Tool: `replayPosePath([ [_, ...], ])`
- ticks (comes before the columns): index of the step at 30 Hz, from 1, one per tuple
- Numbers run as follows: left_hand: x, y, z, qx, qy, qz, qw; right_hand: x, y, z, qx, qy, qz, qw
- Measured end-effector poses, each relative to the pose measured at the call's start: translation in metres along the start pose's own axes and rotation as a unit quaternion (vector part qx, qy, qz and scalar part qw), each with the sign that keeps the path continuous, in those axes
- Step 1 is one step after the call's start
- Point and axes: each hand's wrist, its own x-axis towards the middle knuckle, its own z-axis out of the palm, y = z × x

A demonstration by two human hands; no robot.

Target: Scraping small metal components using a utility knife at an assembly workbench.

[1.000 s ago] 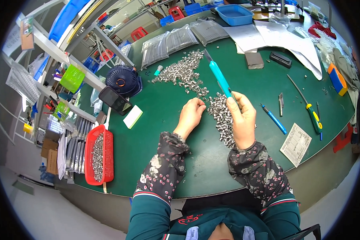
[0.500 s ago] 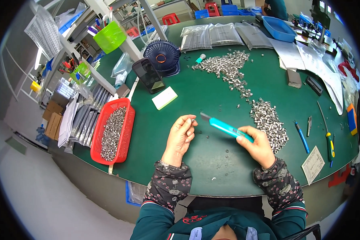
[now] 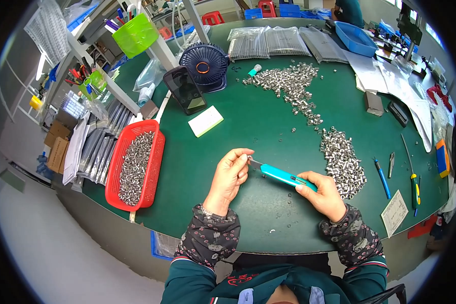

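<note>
My right hand (image 3: 323,193) grips a teal utility knife (image 3: 283,175) with its blade pointing left. The blade's tip meets a small metal ring (image 3: 249,159) pinched between the thumb and fingers of my left hand (image 3: 229,176). Fingertips partly cover the ring. To the right of the knife lies a pile of small metal rings (image 3: 342,163) on the green table (image 3: 228,213). A second, wider heap of metal rings (image 3: 289,83) spreads farther back. Several dark thin scraps lie on the table below the knife.
A red plastic basket (image 3: 158,162) of metal rings stands at the left. Beyond it are a white notepad (image 3: 205,121), a phone (image 3: 185,90) and a dark blue fan (image 3: 204,66). At the right lie a blue pen-like tool (image 3: 382,178), a screwdriver (image 3: 415,190) and a paper card (image 3: 394,213).
The knife has moved left and slightly down, so its blade now reaches the ring in my left hand. My left hand stays nearly in place, still pinching. The view has shifted slightly.
</note>
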Motion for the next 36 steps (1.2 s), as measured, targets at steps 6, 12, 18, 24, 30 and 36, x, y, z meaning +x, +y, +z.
replayPosePath([
  [6, 0.002, -0.007, -0.004, 0.077, 0.001, 0.013, 0.997, -0.002, 0.003, 0.000, -0.074, 0.051, -0.056, 0.994],
  [12, 0.000, -0.007, -0.007, -0.015, 0.004, -0.007, 1.000, -0.003, -0.004, 0.000, -0.096, 0.209, -0.176, 0.957],
  [18, 0.000, -0.002, -0.004, -0.024, 0.000, -0.002, 1.000, -0.001, 0.001, 0.001, -0.121, 0.169, -0.150, 0.967],
  [24, 0.003, -0.001, -0.008, -0.034, -0.001, 0.004, 0.999, -0.002, 0.001, 0.003, -0.103, 0.129, -0.113, 0.980],
  [30, 0.005, -0.002, -0.008, 0.000, -0.015, 0.034, 0.999, -0.002, 0.002, 0.005, -0.094, 0.106, -0.108, 0.984],
  [36, 0.001, -0.001, -0.001, -0.031, -0.040, 0.020, 0.999, -0.003, 0.005, 0.004, -0.058, 0.091, -0.076, 0.991],
])
